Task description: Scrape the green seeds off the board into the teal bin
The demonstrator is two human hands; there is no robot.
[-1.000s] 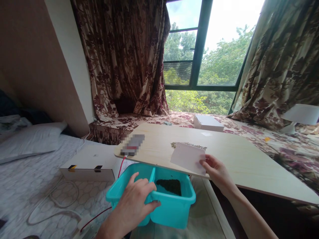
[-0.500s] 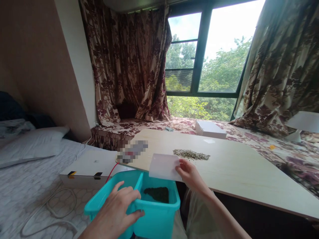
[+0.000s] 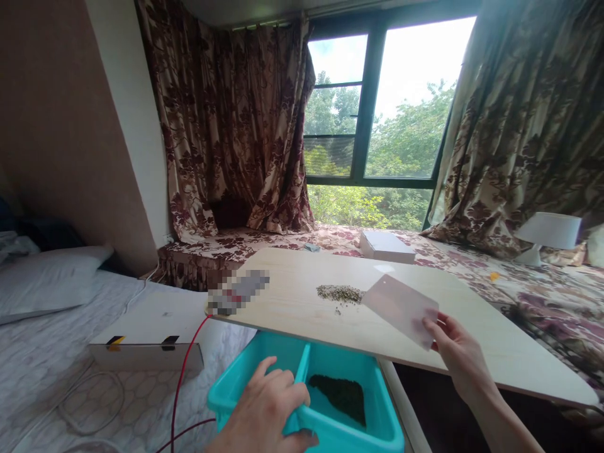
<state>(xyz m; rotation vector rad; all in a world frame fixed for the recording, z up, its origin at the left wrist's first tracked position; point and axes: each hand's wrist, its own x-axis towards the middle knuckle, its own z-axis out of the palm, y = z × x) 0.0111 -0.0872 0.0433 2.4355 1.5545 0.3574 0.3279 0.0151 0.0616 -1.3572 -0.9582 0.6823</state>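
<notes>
My right hand pinches a thin translucent plastic sheet, which is tilted over the wooden tabletop. The sheet's far left corner is at the right end of a pile of small pale and dark grains and covers some of it. A few grains lie loose in front of the pile. My left hand grips the front rim of a two-compartment turquoise bin near its divider. Fine dark green material lies in the right compartment; my hand partly hides the left one.
A blurred-out device lies at the table's left end, near a red cable. On the bed to the left is a white box. Another white box and a lamp stand on the window seat.
The sheet has moved right, from over the bin's edge to the pile's right end. The bin and my left hand sit further right in view. Some grains now lie in front of the pile.
</notes>
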